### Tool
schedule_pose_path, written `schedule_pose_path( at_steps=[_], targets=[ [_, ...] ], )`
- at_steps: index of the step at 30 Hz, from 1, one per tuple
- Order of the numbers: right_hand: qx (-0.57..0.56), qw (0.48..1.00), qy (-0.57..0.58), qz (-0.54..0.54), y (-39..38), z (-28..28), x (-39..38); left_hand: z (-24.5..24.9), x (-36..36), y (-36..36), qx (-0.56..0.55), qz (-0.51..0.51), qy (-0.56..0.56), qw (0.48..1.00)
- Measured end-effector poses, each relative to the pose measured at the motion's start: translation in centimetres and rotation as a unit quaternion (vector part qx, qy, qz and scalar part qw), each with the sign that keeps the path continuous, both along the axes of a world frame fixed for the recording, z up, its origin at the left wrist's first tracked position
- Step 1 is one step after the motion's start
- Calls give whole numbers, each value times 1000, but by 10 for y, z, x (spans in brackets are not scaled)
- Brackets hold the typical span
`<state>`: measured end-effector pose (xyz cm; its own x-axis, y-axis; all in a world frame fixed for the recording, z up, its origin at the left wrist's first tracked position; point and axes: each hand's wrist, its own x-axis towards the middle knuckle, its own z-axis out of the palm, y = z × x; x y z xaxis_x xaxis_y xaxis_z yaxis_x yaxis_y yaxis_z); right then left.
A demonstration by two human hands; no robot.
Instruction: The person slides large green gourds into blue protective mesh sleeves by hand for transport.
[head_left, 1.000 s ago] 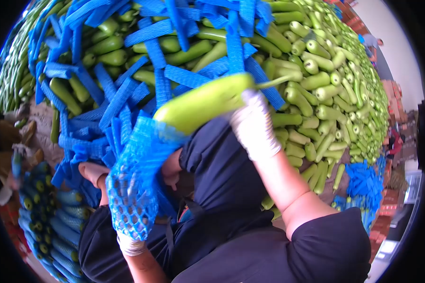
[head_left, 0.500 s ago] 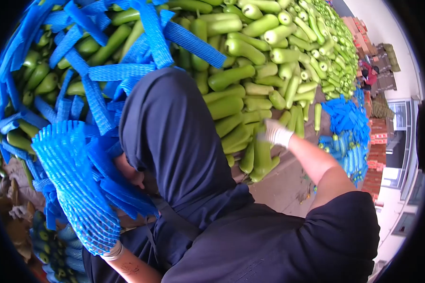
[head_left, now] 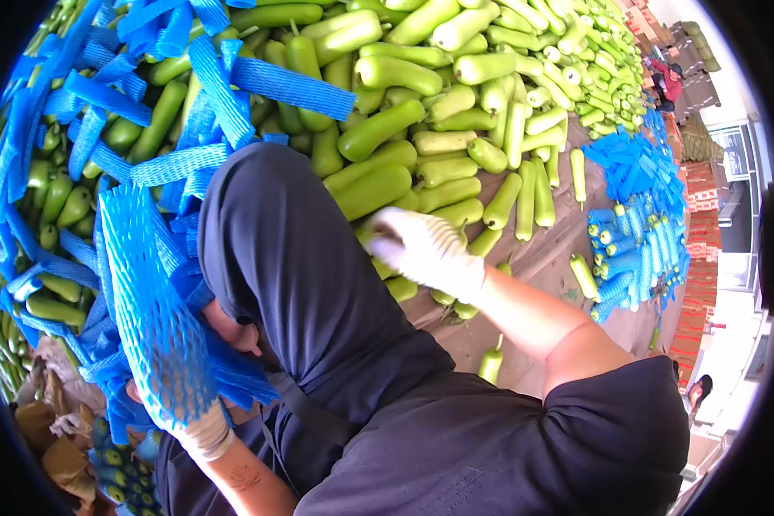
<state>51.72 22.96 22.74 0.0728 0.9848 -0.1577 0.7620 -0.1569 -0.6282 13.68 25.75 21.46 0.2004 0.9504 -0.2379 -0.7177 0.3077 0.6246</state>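
Observation:
At the lower left my left hand (head_left: 199,423), in a pale glove, grips a blue foam net sleeve (head_left: 150,301) that stands up from it; the mesh covers most of its fingers. My right hand (head_left: 417,248), also gloved, is over the near edge of a pile of long green gourds (head_left: 378,191). Its fingers are bent and smeared, and whether they hold a gourd cannot be made out. More blue net sleeves (head_left: 181,163) lie loose over the gourds on the left. A dark hood (head_left: 288,258) hides the middle.
Net-wrapped gourds (head_left: 636,258) and a heap of blue sleeves (head_left: 632,163) are at the right. Single gourds (head_left: 491,361) lie on the brown ground sheet (head_left: 542,258). Brown boxes (head_left: 701,258) stand along the far right, near another person (head_left: 669,82). Crumpled brown material (head_left: 64,464) is at the lower left.
My right hand has moved left and nearer the hood, away from the gourds it was at. The net sleeve at my left hand is more upright and narrower. The view has shifted a little.

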Motion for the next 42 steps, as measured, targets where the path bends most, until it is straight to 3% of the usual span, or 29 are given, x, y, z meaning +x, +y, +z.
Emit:
schedule_pose_path(
  at_steps=[2,3,4,5,6,7,9,10,11,13,15,17,18,19,22,25,27,29,32,34,37,39,40,41,42],
  targets=[
    [109,960,214,144,24,27,-61,13,37,11,182,-152,-136,962],
    [190,921,236,246,33,38,-89,17,50,29,221,-228,-226,921],
    [181,883,316,295,37,31,-117,-17,24,6,112,-60,-21,992],
    [234,890,239,309,37,33,-143,-51,-1,-16,-11,117,180,977],
    [183,892,257,323,41,38,-160,-29,21,-16,44,82,-9,996],
    [199,885,277,317,44,34,-177,-3,31,-14,25,104,-19,994],
    [263,867,263,331,44,24,-200,1,10,-6,-53,184,210,959],
    [287,865,244,333,44,21,-208,13,7,-4,-100,195,163,962],
    [288,863,246,335,43,21,-212,40,28,0,-169,280,123,937],
    [268,847,317,332,43,25,-218,23,-12,-6,-107,213,171,956],
    [239,854,332,321,42,33,-217,44,11,-7,-136,268,116,947],
    [212,857,333,331,48,33,-219,40,7,-11,2,135,-10,991],
    [185,860,336,337,49,36,-216,38,4,-10,36,100,16,994],
    [144,860,341,350,52,40,-212,36,3,-10,-19,120,-9,993],
    [151,844,353,375,56,31,-213,25,13,-20,2,210,174,962],
    [194,840,335,379,53,26,-216,26,15,-26,-74,233,182,952],
    [230,852,259,392,52,26,-218,36,32,-21,-111,283,172,937],
    [215,850,262,403,55,28,-216,23,25,-21,-92,238,182,950],
    [154,860,322,365,52,38,-215,15,19,-22,-97,275,187,938],
    [153,872,308,348,46,38,-223,14,17,-26,-113,303,198,925],
    [163,886,287,327,42,37,-230,2,7,-33,-50,306,250,917],
    [-61,752,556,349,45,40,-230,4,-14,-35,14,227,312,922],
    [-218,666,617,358,44,48,-223,14,-14,-43,26,209,382,900],
    [-304,619,603,401,45,52,-220,14,-18,-50,21,216,386,896],
    [-266,613,605,433,40,54,-221,16,-19,-43,15,227,397,889]
  ],
)
